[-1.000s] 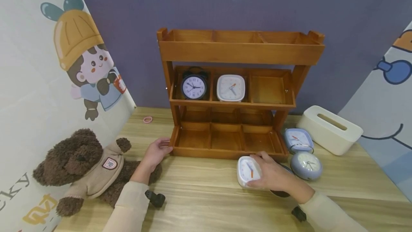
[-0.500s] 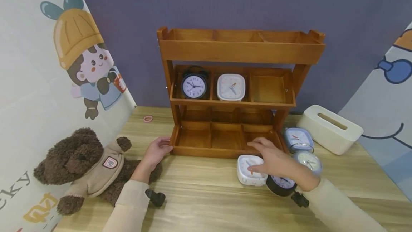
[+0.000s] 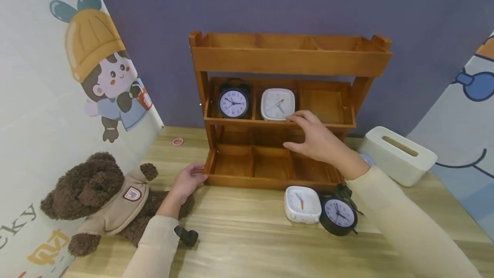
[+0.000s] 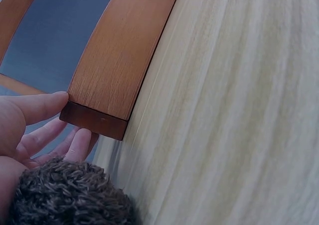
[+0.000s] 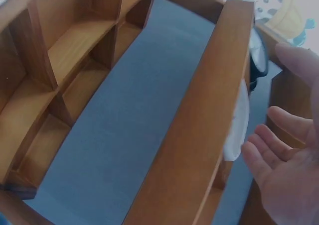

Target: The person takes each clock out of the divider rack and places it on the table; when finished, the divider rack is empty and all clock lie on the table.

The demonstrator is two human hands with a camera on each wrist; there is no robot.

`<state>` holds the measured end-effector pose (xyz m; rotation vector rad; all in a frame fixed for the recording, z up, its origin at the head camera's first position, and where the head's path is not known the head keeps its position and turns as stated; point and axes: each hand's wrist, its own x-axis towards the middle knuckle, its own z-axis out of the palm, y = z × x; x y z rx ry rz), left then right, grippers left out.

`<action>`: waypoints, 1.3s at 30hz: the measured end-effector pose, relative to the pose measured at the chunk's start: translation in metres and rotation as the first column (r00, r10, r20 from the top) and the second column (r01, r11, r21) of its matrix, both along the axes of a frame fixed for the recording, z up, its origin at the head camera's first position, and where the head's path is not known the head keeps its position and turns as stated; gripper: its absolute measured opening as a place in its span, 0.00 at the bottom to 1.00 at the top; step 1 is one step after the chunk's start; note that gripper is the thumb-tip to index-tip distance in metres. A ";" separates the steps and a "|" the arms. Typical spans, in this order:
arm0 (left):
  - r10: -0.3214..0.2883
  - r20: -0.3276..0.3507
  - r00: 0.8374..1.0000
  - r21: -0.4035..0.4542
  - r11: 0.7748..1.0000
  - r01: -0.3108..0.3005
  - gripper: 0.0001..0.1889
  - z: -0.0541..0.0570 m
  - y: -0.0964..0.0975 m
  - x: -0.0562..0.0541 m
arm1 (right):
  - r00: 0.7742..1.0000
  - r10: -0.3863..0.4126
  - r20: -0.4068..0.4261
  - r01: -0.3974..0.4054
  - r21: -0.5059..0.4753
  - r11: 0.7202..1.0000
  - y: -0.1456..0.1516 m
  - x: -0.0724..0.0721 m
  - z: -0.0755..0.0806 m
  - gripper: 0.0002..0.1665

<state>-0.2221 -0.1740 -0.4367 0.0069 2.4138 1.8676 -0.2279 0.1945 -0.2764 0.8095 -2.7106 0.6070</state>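
My left hand (image 3: 188,183) holds the front left corner of the wooden shelf (image 3: 266,182), thumb and fingers on either side of its end. My right hand (image 3: 318,140) is raised before the middle tier with fingers spread and nothing in its grasp. Its fingertips overlap the lower right corner of a white square clock (image 3: 277,104) in the middle compartment. Left of that clock stands a black twin-bell alarm clock (image 3: 233,103). On the table in front of the shelf sit another white square clock (image 3: 302,204) and a black round alarm clock (image 3: 338,215).
A brown teddy bear (image 3: 115,218) lies on the left by my left forearm. A cream tissue box (image 3: 399,155) stands to the right of the shelf. Part of a blue clock (image 3: 365,159) shows behind my right sleeve. A pink ring (image 3: 177,141) lies at the back left.
My right hand has let go of the white clock on the table and risen up and back to the middle tier. The left hand stays at the shelf corner.
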 end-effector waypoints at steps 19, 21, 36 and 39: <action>0.006 -0.011 1.000 0.000 1.000 -0.006 0.22 0.000 0.002 0.002 | 0.991 -0.131 -0.024 0.128 -0.110 0.986 -0.016 -0.057 0.004 0.54; 0.008 -0.016 1.000 0.006 1.000 -0.008 0.22 0.000 0.002 0.003 | 0.988 -0.156 -0.001 0.155 -0.115 0.981 -0.020 -0.059 0.005 0.57; 0.014 -0.007 1.000 0.016 1.000 -0.013 0.22 0.002 0.001 0.003 | 0.949 -0.305 0.077 0.311 -0.079 0.947 -0.046 -0.066 0.011 0.66; 0.009 -0.004 1.000 0.015 1.000 -0.009 0.22 0.002 0.001 0.005 | 0.946 -0.309 0.098 0.316 -0.072 0.946 -0.047 -0.066 0.013 0.67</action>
